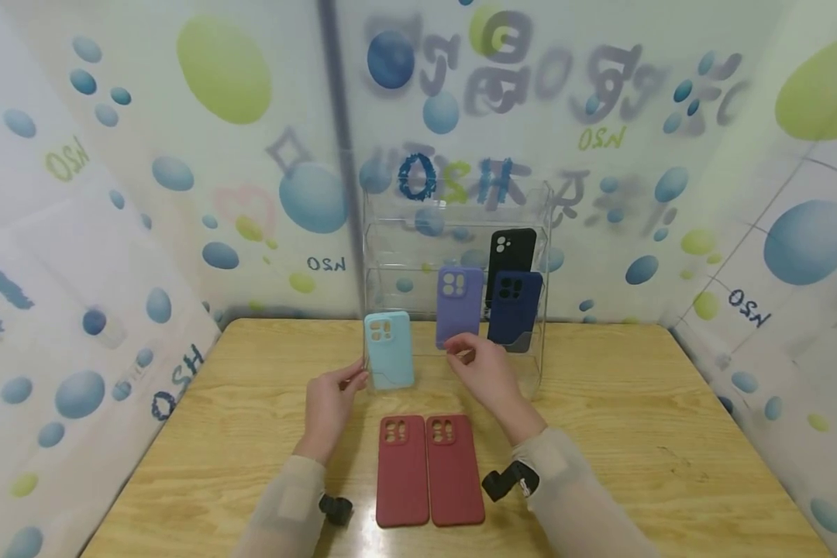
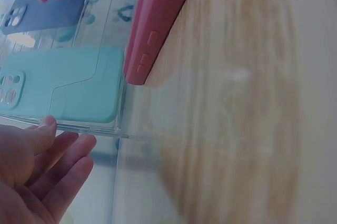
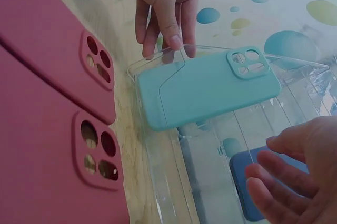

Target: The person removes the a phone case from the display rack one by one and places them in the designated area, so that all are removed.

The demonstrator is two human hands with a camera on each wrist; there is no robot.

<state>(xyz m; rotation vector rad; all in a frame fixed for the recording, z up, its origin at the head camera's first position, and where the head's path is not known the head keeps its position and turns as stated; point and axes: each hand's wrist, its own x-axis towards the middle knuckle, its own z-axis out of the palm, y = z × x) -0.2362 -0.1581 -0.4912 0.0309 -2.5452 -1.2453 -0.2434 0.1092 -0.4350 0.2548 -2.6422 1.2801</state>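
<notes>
A clear tiered display stand (image 1: 545, 310) holds several phone cases. My left hand (image 1: 331, 403) pinches the stand's left side edge, thumb in front and fingers behind the clear panel, beside the light blue phone case (image 1: 390, 356) in the lowest tier. My right hand (image 1: 487, 376) hovers at the lower end of the purple phone case (image 1: 459, 306). In the right wrist view its fingers (image 3: 279, 174) are loosely bent, with nothing between them. To the right, a navy phone case (image 1: 519, 310) stands in front of a black phone case (image 1: 512, 246).
Two dark red phone cases (image 1: 402, 480) lie side by side on the wooden table (image 1: 600, 434), in front of the stand and between my forearms. Behind the table hangs a white backdrop (image 1: 265, 170) with blue and green dots.
</notes>
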